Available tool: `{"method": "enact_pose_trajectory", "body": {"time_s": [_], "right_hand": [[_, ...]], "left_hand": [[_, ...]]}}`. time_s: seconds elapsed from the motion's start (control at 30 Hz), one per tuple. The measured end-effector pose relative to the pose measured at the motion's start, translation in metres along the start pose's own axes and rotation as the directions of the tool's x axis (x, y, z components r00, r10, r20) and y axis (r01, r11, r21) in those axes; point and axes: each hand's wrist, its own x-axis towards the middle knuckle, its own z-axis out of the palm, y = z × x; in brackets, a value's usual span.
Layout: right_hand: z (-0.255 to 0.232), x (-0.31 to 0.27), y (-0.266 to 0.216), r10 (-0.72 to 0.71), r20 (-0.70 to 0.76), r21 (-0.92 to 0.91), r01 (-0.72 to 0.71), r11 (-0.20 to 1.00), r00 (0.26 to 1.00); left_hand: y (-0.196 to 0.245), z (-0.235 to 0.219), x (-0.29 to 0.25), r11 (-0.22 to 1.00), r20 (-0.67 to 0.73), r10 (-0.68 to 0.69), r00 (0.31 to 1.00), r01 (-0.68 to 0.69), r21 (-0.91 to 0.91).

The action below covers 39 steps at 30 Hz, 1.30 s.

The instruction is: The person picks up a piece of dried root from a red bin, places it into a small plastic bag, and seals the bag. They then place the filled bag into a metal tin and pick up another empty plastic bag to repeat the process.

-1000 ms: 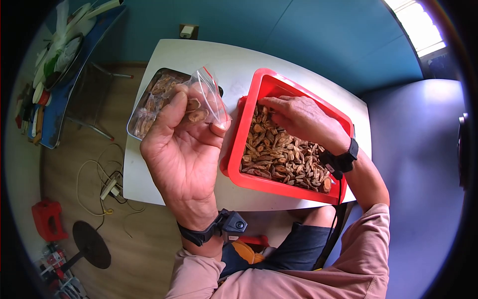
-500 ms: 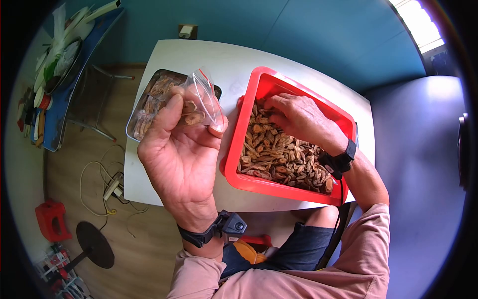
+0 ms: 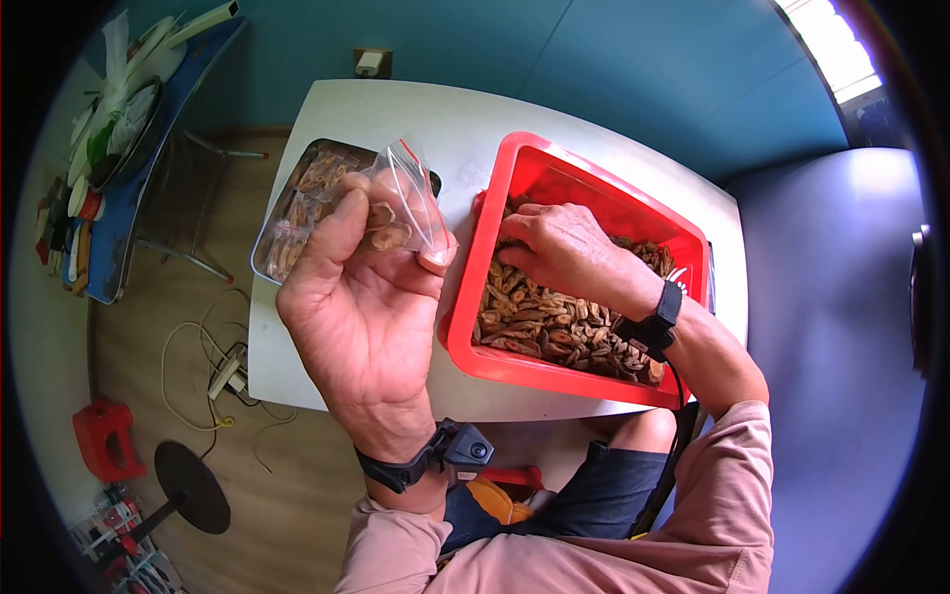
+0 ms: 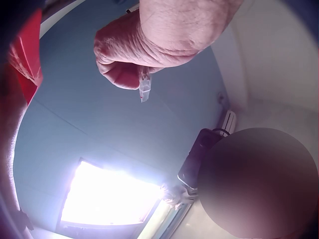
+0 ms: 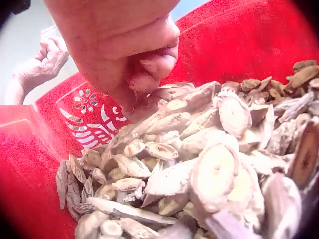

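My left hand (image 3: 368, 317) is raised palm up over the white table, its thumb and fingers gripping a clear zip bag (image 3: 414, 183) with a few dried slices inside. In the left wrist view, the bag's corner (image 4: 144, 90) pokes out below the curled fingers. My right hand (image 3: 582, 252) is down inside the red basket (image 3: 473, 289), close to its left wall, with bent fingers in the dried brown slices (image 3: 554, 322). The right wrist view shows curled fingers (image 5: 154, 64) against the heap (image 5: 169, 181); the fingertips are partly hidden.
Left of the basket, a tray (image 3: 259, 247) of filled clear bags lies partly behind my left hand. The white table (image 3: 445, 114) carries both. A blue table (image 3: 124, 238) with assorted items stands far left; cables and a power strip (image 3: 228, 374) lie on the floor.
My right hand has shifted left and slightly toward me within the basket, its fingers now lower among the slices. My left hand still holds the bag in nearly the same place.
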Motion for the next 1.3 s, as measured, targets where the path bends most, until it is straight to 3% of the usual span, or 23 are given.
{"method": "enact_pose_trajectory", "body": {"time_s": [0.27, 0.47, 0.53, 0.63, 0.73, 0.83, 1.07, 1.13, 1.2, 1.3], "right_hand": [[0.007, 0.006, 0.005, -0.003, -0.066, -0.05, 0.0, 0.999, 0.998], [-0.002, -0.001, 0.007, 0.101, -0.018, 0.054, -0.1, 0.994, 0.995], [-0.001, -0.001, 0.007, 0.077, -0.145, 0.117, -0.06, 0.991, 0.986], [0.003, 0.0, 0.003, 0.015, -0.157, 0.107, 0.002, 0.994, 0.988], [0.005, 0.002, -0.003, -0.008, -0.094, 0.039, 0.012, 0.999, 0.995], [0.011, 0.002, -0.007, 0.027, -0.086, -0.001, -0.028, 1.0, 0.996], [0.012, 0.004, 0.005, 0.01, -0.091, 0.078, -0.003, 0.997, 0.996], [0.005, 0.002, 0.006, 0.164, -0.058, 0.247, -0.145, 0.958, 0.985], [0.0, 0.0, 0.01, 0.195, -0.053, 0.335, -0.167, 0.927, 0.979], [-0.016, -0.008, 0.01, 0.292, 0.08, 0.673, -0.268, 0.69, 0.953]], "left_hand": [[-0.001, 0.001, 0.0, 1.0, -0.027, 0.013, 1.0, -0.013, -0.003], [-0.003, 0.0, 0.001, 1.0, -0.012, 0.017, 1.0, -0.016, 0.027], [-0.003, -0.001, 0.001, 1.0, -0.001, 0.014, 1.0, -0.014, 0.025], [-0.004, -0.001, 0.002, 0.999, -0.011, 0.019, 1.0, -0.018, 0.026], [-0.005, 0.0, 0.002, 1.0, 0.023, 0.004, 1.0, -0.005, 0.023], [-0.006, 0.005, 0.0, 1.0, -0.046, 0.022, 0.999, -0.021, 0.019], [-0.005, 0.003, 0.002, 0.999, -0.004, -0.001, 1.0, 0.001, 0.044], [-0.006, 0.004, 0.001, 0.998, -0.004, 0.0, 1.0, 0.0, 0.064], [-0.01, 0.006, -0.002, 0.998, 0.029, 0.016, 0.999, -0.018, 0.067], [-0.017, 0.009, -0.003, 0.996, 0.056, -0.015, 0.998, 0.011, 0.083]]}}
